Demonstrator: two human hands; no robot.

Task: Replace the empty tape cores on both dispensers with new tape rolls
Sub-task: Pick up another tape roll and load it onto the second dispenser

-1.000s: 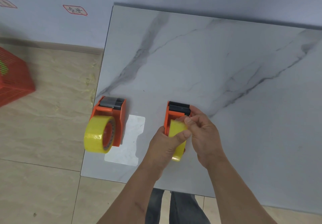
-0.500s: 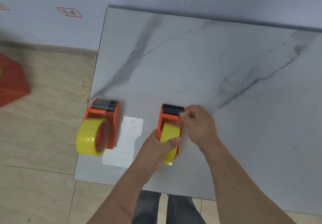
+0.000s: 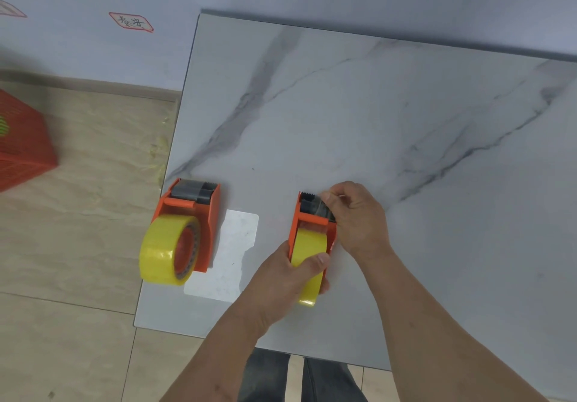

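Two orange tape dispensers stand on the marble table (image 3: 406, 126). The left dispenser (image 3: 207, 229) sits at the table's left edge with a yellow tape roll (image 3: 162, 250) mounted on it. The right dispenser (image 3: 299, 220) carries another yellow tape roll (image 3: 309, 245). My left hand (image 3: 281, 279) grips that roll and the dispenser's body from the near side, thumb across the roll. My right hand (image 3: 356, 214) pinches the clear tape end at the dispenser's serrated cutter, covering the dispenser's right side.
A white card (image 3: 231, 254) lies flat between the two dispensers. An orange mesh basket (image 3: 22, 139) stands on the tiled floor at far left. The wall with a red-edged label (image 3: 131, 22) runs along the table's far side.
My right hand has drawn the tape end from the roll forward to the cutter at the dispenser's front. My left hand has kept its hold on the roll.
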